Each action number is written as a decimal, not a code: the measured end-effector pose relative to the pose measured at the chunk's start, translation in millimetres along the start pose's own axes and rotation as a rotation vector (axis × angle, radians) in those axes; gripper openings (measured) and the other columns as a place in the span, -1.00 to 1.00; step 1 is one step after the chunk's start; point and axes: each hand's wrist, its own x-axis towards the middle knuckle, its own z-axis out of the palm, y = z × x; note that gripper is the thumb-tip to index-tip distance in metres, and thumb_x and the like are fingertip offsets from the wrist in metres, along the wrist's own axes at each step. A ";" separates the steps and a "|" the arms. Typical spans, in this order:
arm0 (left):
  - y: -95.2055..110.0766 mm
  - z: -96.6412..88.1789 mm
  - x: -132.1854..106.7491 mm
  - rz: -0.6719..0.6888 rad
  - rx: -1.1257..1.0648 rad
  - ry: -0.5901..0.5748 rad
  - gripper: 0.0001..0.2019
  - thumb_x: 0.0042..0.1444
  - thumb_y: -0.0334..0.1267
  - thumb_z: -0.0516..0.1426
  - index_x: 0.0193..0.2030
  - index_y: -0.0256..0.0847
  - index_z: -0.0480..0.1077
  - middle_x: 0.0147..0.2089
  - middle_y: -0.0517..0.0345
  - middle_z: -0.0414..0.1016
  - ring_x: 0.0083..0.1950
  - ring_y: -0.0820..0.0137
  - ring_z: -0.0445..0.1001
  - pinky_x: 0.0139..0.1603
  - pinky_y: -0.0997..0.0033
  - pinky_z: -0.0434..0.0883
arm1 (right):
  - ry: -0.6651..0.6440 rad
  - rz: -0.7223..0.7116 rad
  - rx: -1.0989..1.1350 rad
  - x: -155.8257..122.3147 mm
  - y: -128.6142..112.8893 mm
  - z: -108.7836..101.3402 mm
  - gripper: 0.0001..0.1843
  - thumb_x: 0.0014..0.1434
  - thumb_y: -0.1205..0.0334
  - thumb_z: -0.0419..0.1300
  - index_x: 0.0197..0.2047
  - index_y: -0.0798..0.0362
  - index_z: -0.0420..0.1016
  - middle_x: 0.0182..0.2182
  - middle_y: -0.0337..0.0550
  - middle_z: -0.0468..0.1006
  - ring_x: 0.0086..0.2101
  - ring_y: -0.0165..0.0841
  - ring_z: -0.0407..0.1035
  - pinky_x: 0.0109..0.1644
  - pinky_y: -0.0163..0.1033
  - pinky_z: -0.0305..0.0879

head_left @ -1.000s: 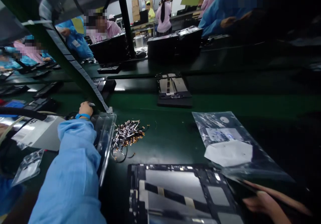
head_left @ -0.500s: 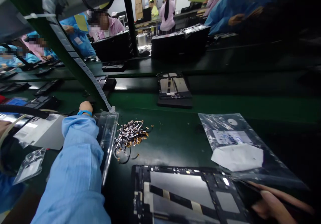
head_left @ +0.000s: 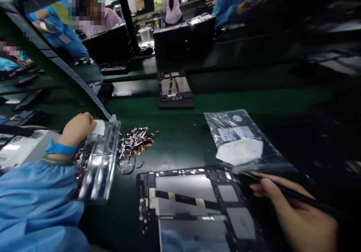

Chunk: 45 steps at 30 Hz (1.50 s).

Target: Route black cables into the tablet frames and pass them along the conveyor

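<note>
My left hand, in a blue sleeve with a blue wrist strap, is closed on a small white label at the far end of a clear plastic tray. My right hand at the bottom right is closed on a thin dark tool like a stylus or tweezers, its tip at the right edge of an open tablet chassis lying in front of me. A pile of small cable parts with gold ends lies between tray and chassis.
A clear bag with white papers lies right of the pile. Another open tablet chassis sits on the green belt beyond. A strip of label tape runs down from the upper left. Other people work at benches behind.
My left hand drew back toward me from under the tape strip, now holding a white label over the tray. My right hand came further into view with the tool. The view shifted right.
</note>
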 end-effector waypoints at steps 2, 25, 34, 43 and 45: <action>18.6 2.7 -14.1 0.132 -0.017 -0.005 -0.72 0.12 -0.39 0.08 -0.04 -0.46 0.39 -0.02 -0.22 0.43 0.18 0.01 0.32 0.22 0.19 0.25 | -0.011 -0.070 0.025 -1.4 -4.5 -1.1 -0.71 -0.02 -0.05 0.29 -0.32 -0.03 0.58 -0.45 -0.15 0.59 -0.47 -0.27 0.50 -0.29 -0.19 0.50; 317.4 17.7 -148.7 1.309 -0.381 -0.082 -0.80 0.25 -0.38 -0.06 -0.10 -0.43 0.32 -0.11 -0.12 0.38 -0.12 0.26 0.42 -0.07 0.28 0.41 | -0.018 -0.417 -0.011 33.9 7.1 -1.4 -0.85 0.14 0.15 0.21 -0.26 0.03 0.48 -0.33 -0.16 0.57 -0.33 -0.31 0.48 -0.24 -0.19 0.43; 317.1 16.9 -149.0 1.291 -0.437 -0.105 -0.83 0.25 -0.37 -0.05 -0.14 -0.39 0.31 -0.12 -0.08 0.39 -0.17 0.31 0.42 -0.09 0.30 0.41 | -0.036 -0.436 0.001 35.1 6.1 1.8 -0.90 0.14 0.18 0.23 -0.30 0.01 0.50 -0.32 -0.18 0.59 -0.25 -0.28 0.48 -0.14 -0.15 0.40; 316.9 18.0 -147.1 1.300 -0.479 -0.123 -0.82 0.24 -0.39 -0.05 -0.14 -0.41 0.33 -0.13 -0.10 0.40 -0.15 0.28 0.42 -0.08 0.27 0.41 | -0.057 -0.434 -0.011 34.9 7.0 0.6 -0.92 0.12 0.19 0.22 -0.33 0.00 0.50 -0.34 -0.19 0.58 -0.29 -0.30 0.48 -0.18 -0.18 0.41; 317.4 19.1 -147.4 1.302 -0.490 -0.128 -0.82 0.24 -0.39 -0.05 -0.14 -0.42 0.33 -0.13 -0.11 0.40 -0.14 0.27 0.43 -0.07 0.24 0.41 | -0.064 -0.430 -0.015 35.8 7.6 1.0 -0.92 0.12 0.18 0.22 -0.33 0.00 0.49 -0.34 -0.20 0.58 -0.29 -0.30 0.48 -0.19 -0.18 0.41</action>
